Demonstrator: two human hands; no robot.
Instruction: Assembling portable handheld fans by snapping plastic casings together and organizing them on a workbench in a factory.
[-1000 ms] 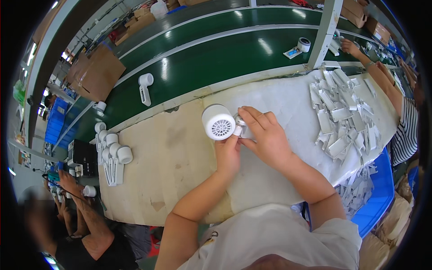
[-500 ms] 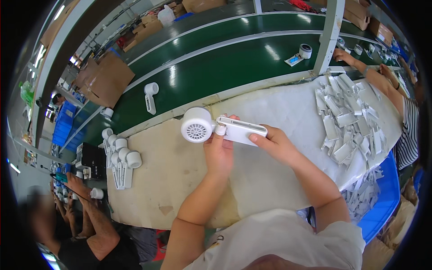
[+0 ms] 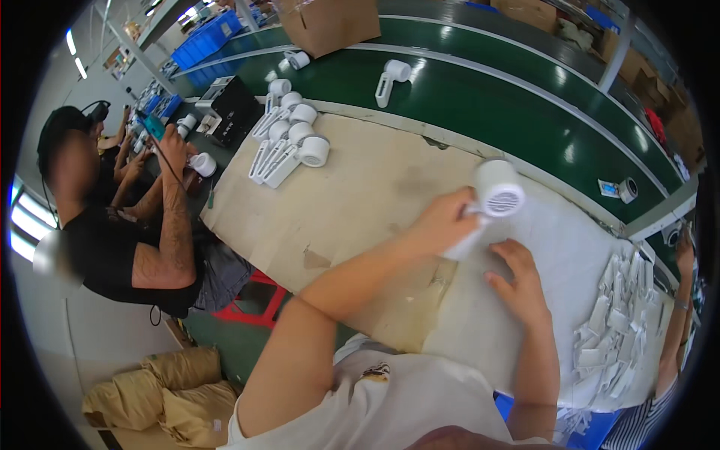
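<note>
A white handheld fan (image 3: 498, 189) with a round grilled head is in my left hand (image 3: 444, 223), whose fingers wrap round its neck and upper handle. The fan is slightly smeared by motion, and the handle is partly hidden behind my fingers. My right hand (image 3: 519, 283) is just below and to the right of the fan, its fingers apart and nothing in them. Several more white handheld fans (image 3: 311, 151) lie grouped at the far left of the paper-covered table (image 3: 360, 225). A heap of white plastic strips (image 3: 616, 322) covers the table's right side.
A green conveyor belt (image 3: 465, 112) runs behind the table, carrying one fan (image 3: 391, 79) and a cardboard box (image 3: 328, 26). At the left, a co-worker in black (image 3: 139, 247) holds a teal tool (image 3: 152, 126) near a black machine (image 3: 229, 110). Another person's arm (image 3: 679, 300) reaches in at the right.
My view has swung left. My right hand has let go of the fan's handle; my left hand still holds the fan, whose head now points another way.
</note>
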